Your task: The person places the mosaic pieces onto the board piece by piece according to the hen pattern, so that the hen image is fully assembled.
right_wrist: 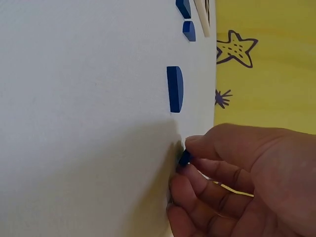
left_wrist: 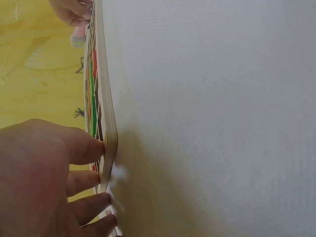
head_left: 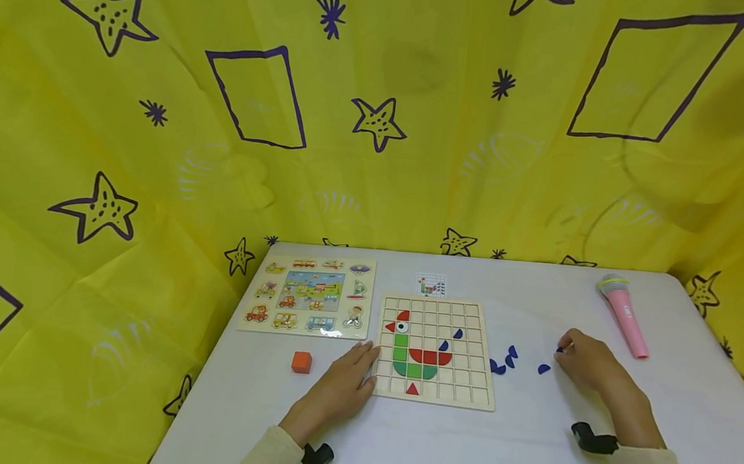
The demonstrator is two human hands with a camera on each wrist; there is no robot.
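Note:
My left hand (head_left: 342,384) rests at the left edge of a wooden grid board (head_left: 464,395), its thumb and fingers touching the rim in the left wrist view. Red, green and blue pieces form a bird shape on the board, with a red triangle (head_left: 413,389) near the bottom. Right of the board, my right hand (head_left: 588,360) pinches a small blue piece (right_wrist: 185,157) between thumb and fingers, partly hidden by them. Close to that hand lies a blue half-round piece (head_left: 544,369). Several more blue pieces (head_left: 510,361) lie by the board's right edge.
A picture card (head_left: 431,285) lies behind the board. To its left are a vehicle puzzle (head_left: 277,265) and an orange cube (head_left: 301,362). A pink toy microphone (head_left: 629,321) lies at the back right of the white table (head_left: 433,455). Yellow patterned cloth (head_left: 415,184) hangs behind.

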